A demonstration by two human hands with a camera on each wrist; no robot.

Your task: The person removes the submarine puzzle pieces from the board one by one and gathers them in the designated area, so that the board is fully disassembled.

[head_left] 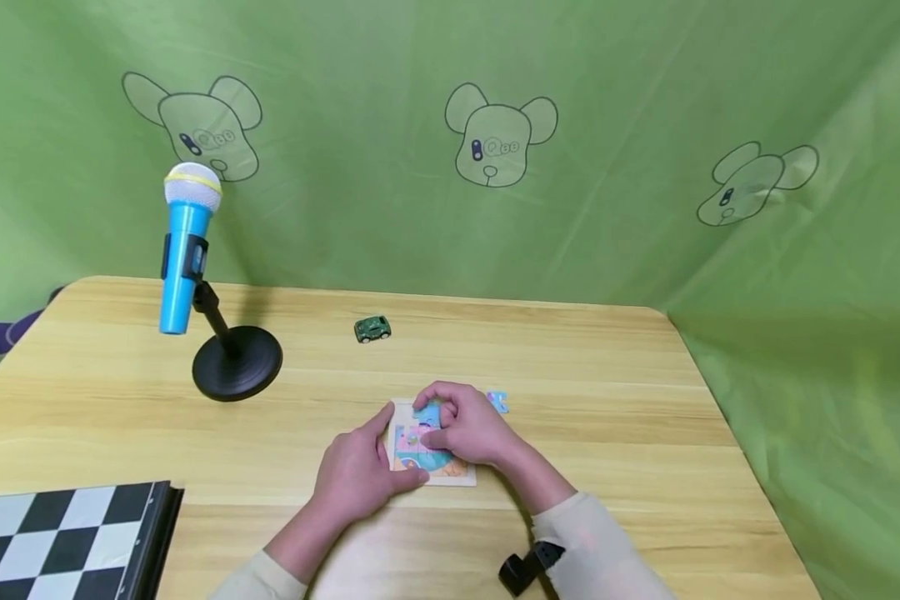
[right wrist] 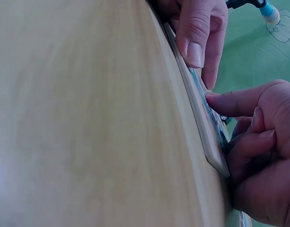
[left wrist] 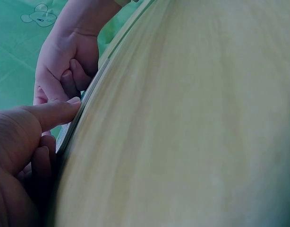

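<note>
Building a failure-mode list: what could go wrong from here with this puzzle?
1. The blue piece at the right hand's fingertips could go in crooked; that hand hides part of the puzzle board from the head camera.
2. The loose piece lies just beyond the right hand and might get knocked.
3. If the left hand eases off the board's edge, the board could slide on the table.

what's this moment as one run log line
left hand: holds puzzle board | right hand: at blue piece, grip unclear | loose piece: on table, beside board
</note>
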